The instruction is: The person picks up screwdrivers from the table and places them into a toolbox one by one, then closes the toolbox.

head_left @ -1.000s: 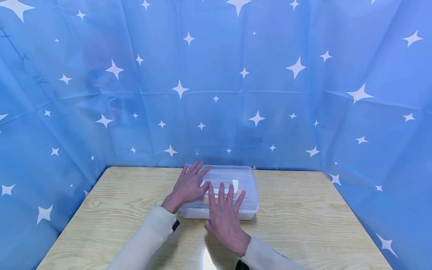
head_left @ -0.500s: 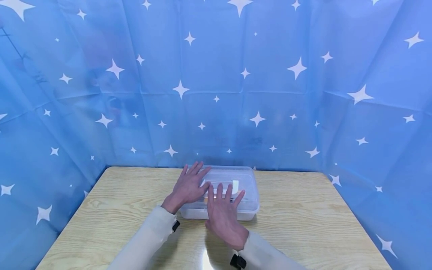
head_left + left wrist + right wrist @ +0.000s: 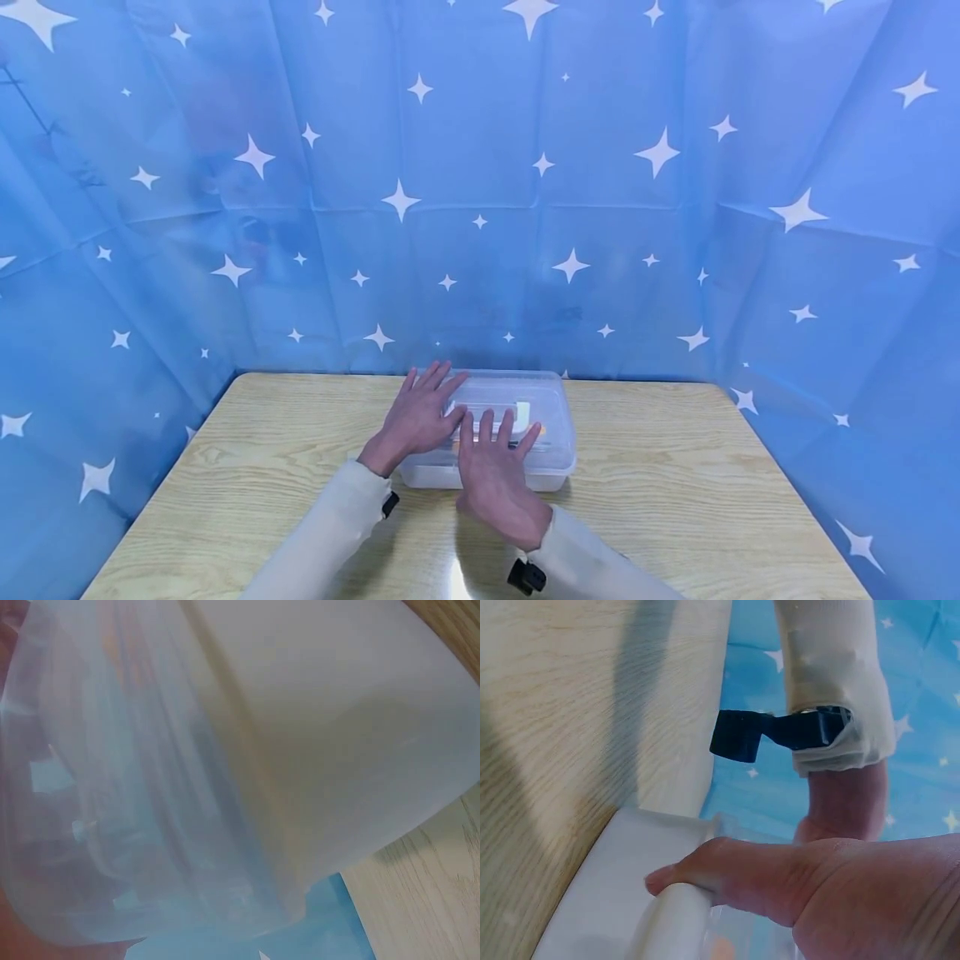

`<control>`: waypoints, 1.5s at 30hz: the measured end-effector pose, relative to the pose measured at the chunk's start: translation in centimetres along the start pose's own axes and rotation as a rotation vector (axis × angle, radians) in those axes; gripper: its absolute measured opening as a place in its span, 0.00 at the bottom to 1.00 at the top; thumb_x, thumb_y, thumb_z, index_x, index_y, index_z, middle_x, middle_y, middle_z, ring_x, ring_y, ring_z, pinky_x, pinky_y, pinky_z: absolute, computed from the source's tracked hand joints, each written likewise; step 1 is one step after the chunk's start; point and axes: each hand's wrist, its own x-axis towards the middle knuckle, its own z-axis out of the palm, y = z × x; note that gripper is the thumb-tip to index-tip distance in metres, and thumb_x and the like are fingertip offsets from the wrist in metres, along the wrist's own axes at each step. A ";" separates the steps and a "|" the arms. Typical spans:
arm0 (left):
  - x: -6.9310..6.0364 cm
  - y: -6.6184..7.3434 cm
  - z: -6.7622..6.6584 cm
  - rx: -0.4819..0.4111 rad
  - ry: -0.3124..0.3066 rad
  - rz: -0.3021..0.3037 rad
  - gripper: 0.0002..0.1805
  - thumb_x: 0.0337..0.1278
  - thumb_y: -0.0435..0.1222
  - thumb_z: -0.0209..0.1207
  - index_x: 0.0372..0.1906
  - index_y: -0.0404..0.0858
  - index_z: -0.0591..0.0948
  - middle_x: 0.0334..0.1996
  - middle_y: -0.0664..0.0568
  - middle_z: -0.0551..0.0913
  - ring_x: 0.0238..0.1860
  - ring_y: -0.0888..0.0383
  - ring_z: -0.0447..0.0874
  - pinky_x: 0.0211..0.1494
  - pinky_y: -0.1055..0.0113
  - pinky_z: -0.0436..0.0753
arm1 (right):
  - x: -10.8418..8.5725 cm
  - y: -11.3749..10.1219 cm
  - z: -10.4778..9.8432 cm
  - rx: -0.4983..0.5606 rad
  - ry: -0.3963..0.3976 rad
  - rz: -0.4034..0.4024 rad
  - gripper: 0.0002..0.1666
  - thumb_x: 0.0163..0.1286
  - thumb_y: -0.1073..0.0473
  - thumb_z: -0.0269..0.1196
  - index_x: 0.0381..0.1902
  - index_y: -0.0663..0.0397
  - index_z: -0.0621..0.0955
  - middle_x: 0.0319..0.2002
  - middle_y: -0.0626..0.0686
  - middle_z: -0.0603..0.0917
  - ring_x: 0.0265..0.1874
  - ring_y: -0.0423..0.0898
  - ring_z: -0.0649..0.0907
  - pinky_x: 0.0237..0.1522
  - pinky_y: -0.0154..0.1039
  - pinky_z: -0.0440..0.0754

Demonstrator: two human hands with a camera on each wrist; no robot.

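Note:
A translucent plastic storage box [image 3: 558, 433] with its lid on stands at the far middle of the table. Through the lid show a white item [image 3: 522, 412] and some orange and dark ones, blurred. My left hand [image 3: 420, 417] rests spread on the left part of the lid. Over the front edge lies my right hand [image 3: 498, 487], its fingers straight on the lid. In the right wrist view its thumb [image 3: 742, 874] touches a white rounded piece [image 3: 676, 919] at the box's front side. The box wall [image 3: 360, 720] fills most of the left wrist view.
The wood-grain table [image 3: 675, 475] extends on both sides of the box. Behind it hangs a blue curtain [image 3: 480, 167] with white stars, close to the far table edge. Black straps [image 3: 527, 577] are at both wrists.
My right hand has shifted slightly left, and its fingers have drawn a little closer together. The left hand and the box stay in place.

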 end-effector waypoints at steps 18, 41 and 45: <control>0.0 0.0 0.0 0.026 0.010 0.008 0.30 0.70 0.50 0.51 0.73 0.46 0.68 0.75 0.42 0.62 0.77 0.43 0.54 0.78 0.41 0.48 | -1.3 3.5 3.8 -0.249 0.483 -0.346 0.42 0.70 0.41 0.55 0.73 0.61 0.66 0.70 0.63 0.68 0.66 0.66 0.71 0.60 0.73 0.68; 0.0 0.0 0.0 0.023 0.011 -0.002 0.30 0.69 0.50 0.52 0.73 0.47 0.69 0.75 0.42 0.62 0.77 0.43 0.53 0.78 0.41 0.48 | 1.6 5.1 6.2 -0.309 0.860 -0.444 0.30 0.81 0.45 0.33 0.62 0.55 0.74 0.56 0.57 0.80 0.54 0.58 0.81 0.57 0.58 0.78; 0.1 -0.1 0.1 0.023 0.008 -0.004 0.30 0.70 0.50 0.51 0.73 0.47 0.69 0.75 0.43 0.62 0.77 0.43 0.53 0.78 0.42 0.48 | 2.1 5.3 6.3 -0.330 0.889 -0.461 0.30 0.82 0.44 0.33 0.62 0.54 0.73 0.55 0.56 0.80 0.53 0.56 0.82 0.57 0.55 0.78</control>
